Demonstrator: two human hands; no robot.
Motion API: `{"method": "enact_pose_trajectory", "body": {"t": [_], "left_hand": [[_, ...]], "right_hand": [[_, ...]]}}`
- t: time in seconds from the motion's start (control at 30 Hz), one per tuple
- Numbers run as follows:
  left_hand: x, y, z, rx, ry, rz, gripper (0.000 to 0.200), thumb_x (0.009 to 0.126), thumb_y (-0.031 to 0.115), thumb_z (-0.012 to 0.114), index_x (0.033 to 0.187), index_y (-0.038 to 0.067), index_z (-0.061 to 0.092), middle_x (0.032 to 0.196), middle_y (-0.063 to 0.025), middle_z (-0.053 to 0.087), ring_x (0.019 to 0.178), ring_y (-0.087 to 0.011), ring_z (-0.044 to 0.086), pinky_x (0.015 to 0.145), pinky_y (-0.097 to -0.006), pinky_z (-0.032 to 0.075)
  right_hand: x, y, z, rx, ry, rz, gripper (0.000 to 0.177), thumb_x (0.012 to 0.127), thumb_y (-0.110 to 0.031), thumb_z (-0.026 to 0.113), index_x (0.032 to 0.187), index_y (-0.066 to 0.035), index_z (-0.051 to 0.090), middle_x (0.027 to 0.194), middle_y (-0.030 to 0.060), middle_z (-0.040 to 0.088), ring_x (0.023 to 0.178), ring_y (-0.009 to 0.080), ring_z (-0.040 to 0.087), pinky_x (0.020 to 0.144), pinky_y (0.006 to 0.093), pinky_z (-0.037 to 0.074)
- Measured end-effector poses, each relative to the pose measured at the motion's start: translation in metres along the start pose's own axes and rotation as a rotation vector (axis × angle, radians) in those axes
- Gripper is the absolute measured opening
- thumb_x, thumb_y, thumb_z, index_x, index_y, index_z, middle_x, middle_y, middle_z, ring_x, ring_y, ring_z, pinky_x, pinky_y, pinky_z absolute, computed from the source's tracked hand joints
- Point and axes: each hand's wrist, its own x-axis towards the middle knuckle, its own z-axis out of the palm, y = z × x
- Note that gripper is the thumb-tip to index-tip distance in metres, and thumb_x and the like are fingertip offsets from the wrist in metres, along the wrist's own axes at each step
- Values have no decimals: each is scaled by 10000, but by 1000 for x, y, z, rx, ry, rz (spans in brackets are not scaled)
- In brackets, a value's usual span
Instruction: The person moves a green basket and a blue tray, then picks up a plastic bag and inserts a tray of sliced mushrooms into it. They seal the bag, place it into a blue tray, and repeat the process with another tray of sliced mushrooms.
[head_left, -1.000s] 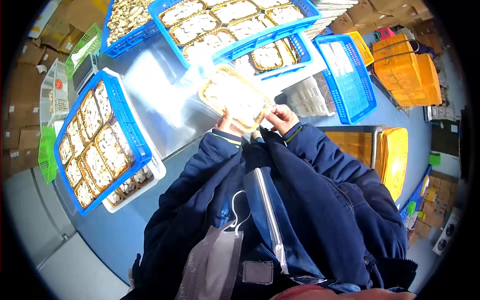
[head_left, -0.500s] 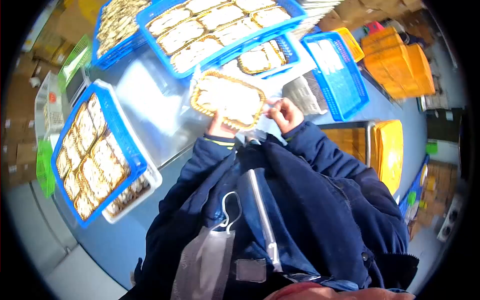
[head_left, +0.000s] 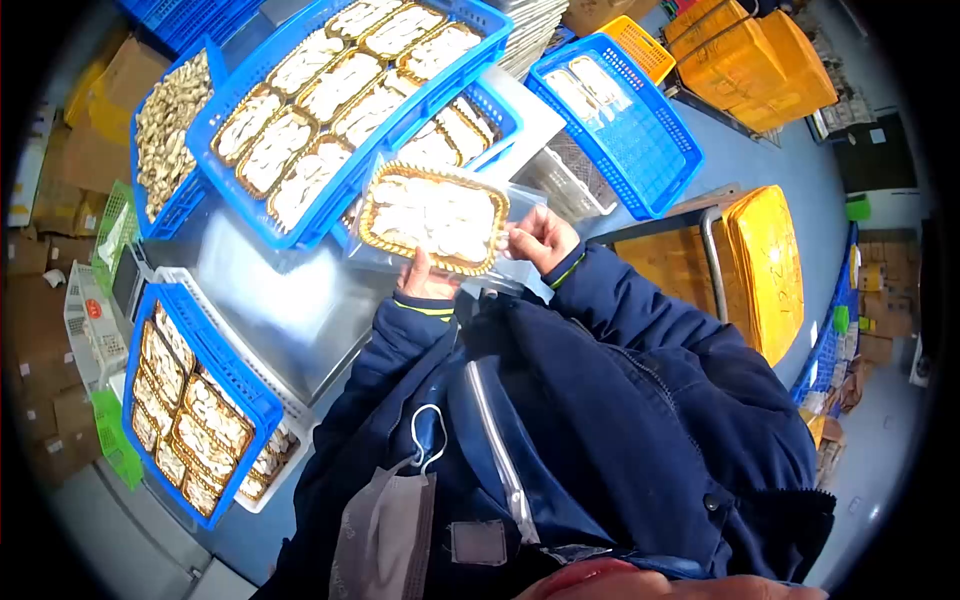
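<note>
A small woven tray [head_left: 434, 218] filled with pale slices, with clear plastic film about it, is in front of my chest. My left hand [head_left: 428, 278] grips its lower edge, thumb over the rim and the other fingers hidden beneath. Beside its right end, my right hand [head_left: 541, 238] pinches the clear film between thumb and fingertips. Just beyond the tray stands a large blue crate [head_left: 340, 180] holding several similar filled trays. Another blue crate [head_left: 482, 105] lies partly beneath it.
At the left, a blue crate of filled trays [head_left: 262, 420] rests on a white crate. A crate of loose pale pieces [head_left: 205, 75] stands upper left. Upper right are a blue crate with packs [head_left: 640, 150] and yellow wrapped bundles [head_left: 765, 270].
The view has shifted, so the crates appear further left. Both hands still hold the tray and its film; the tray looks a little less tilted and sharper.
</note>
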Motion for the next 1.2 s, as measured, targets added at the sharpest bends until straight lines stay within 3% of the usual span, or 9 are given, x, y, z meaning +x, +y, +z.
{"method": "enact_pose_trajectory", "body": {"t": [0.1,0.27,0.37,0.43,0.57,0.67,0.8,1.03,1.2], "left_hand": [[26,-8,13,13,2,24,569,891,335,452,1327,33,244,1303,-160,368,1176,-325,397,949,-487,357],[80,-23,44,76,-37,98,556,897,283,433,1350,50,210,1338,-168,317,1207,-342,359,951,-499,352],[107,-37,51,29,-57,58,567,898,286,433,1354,46,197,1338,-171,315,1209,-347,356,950,-501,352],[123,-46,50,5,-67,-40,553,902,287,428,1363,90,194,1342,-168,313,1214,-346,350,949,-505,351],[159,-59,56,12,-125,-149,539,905,286,429,1369,142,194,1358,-153,292,1226,-337,335,944,-515,352],[171,-67,55,77,-172,-186,569,887,317,469,1360,134,211,1347,-145,313,1223,-326,342,949,-510,349],[184,-82,48,3,-113,-356,566,872,320,507,1338,132,248,1327,-131,344,1215,-320,351,947,-512,350],[202,-96,53,176,159,-461,602,893,332,469,1377,182,143,1344,-158,283,1234,-307,315,947,-534,329],[221,-82,30,302,16,-644,463,944,289,295,1359,113,187,1298,-166,357,1188,-351,373,995,-480,292]], "right_hand": [[11,-15,-19,73,-45,33,164,861,-87,537,775,-39,405,939,128,577,810,190,617,699,295,521],[35,-31,-76,-104,101,1,233,798,-86,636,901,-52,430,708,33,561,648,122,570,621,256,492],[46,-27,-125,-334,407,-81,634,713,-250,739,1175,-3,382,1050,121,501,848,115,532,678,246,466],[51,-35,-136,150,189,142,970,695,-407,720,1383,-87,116,1329,122,320,1075,189,465,828,297,439],[44,-45,-132,371,54,143,1042,684,-495,688,1392,-160,2,1395,108,249,1217,245,358,907,416,378],[45,-44,-128,323,178,133,948,762,-286,684,1386,-151,-16,1343,118,344,1109,214,463,855,349,431],[63,-35,-136,306,437,155,310,896,-192,501,1170,-47,515,1057,28,581,935,94,546,796,248,456],[94,21,-225,141,534,-27,317,910,-232,462,1155,-35,504,1049,46,582,897,133,569,754,248,466],[115,52,-360,299,843,-20,305,903,-228,468,1142,-41,507,1049,69,583,881,146,564,754,278,467]]}}
